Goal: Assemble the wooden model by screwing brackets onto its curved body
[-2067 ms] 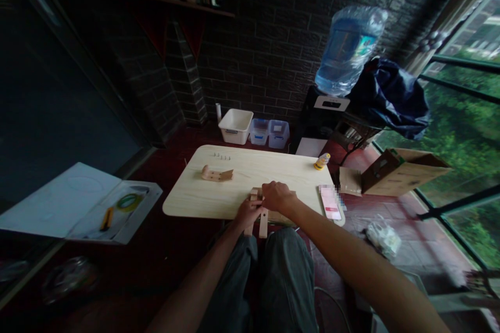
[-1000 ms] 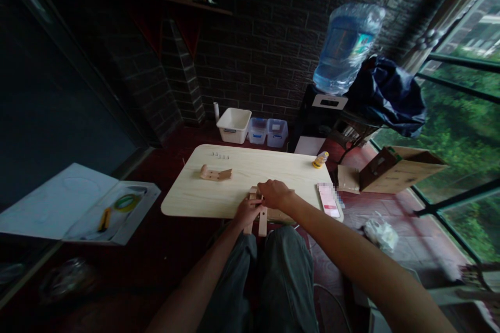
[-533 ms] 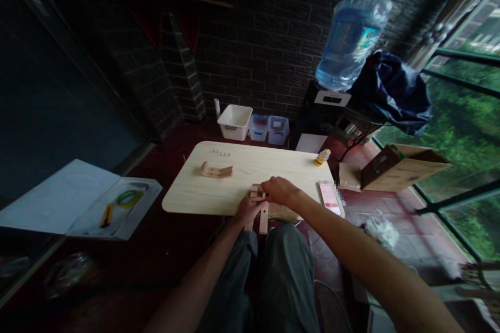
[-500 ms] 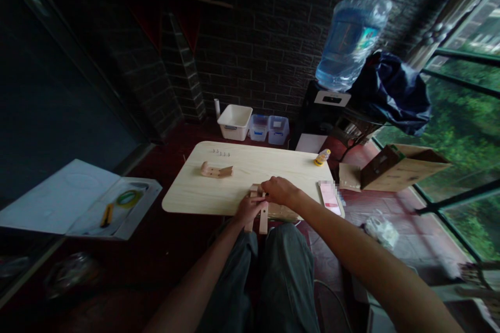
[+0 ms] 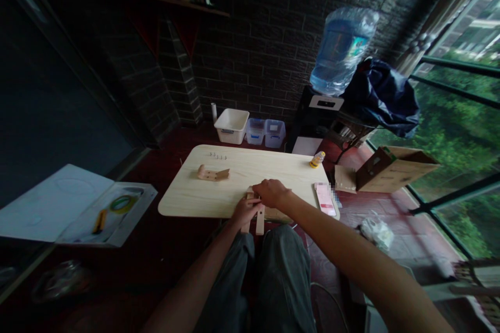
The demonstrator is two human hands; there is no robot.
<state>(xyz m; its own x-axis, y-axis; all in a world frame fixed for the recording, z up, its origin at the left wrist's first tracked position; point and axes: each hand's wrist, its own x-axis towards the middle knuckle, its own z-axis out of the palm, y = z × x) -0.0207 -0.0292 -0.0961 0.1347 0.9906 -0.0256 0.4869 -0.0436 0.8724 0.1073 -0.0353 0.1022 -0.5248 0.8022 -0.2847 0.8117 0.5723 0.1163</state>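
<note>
At the front edge of the pale table [image 5: 187, 195], my left hand [image 5: 245, 210] is closed around a wooden piece [image 5: 260, 225] with two parallel bars that jut over the edge. Directly against it, my right hand [image 5: 273, 192] is closed over the top of the same piece; whatever is between its fingertips is hidden. A curved wooden part [image 5: 213, 174] lies to the left on the tabletop. Several small metal screws [image 5: 217, 156] stand in a row behind that part. A small yellow-capped bottle [image 5: 317, 159] and a phone [image 5: 325, 199] are at the right side.
White bin [image 5: 232, 126] and clear boxes [image 5: 265, 132] stand behind the table. The water dispenser [image 5: 322, 109] is at the back right. A cardboard box [image 5: 394, 169] is on the right floor; an open white case [image 5: 113, 213] with a yellow tool is at the left.
The whole view has shifted slightly, so the scene sits a little further left and lower. Both hands remain on the wooden piece, with only a slight change in the right hand's pose.
</note>
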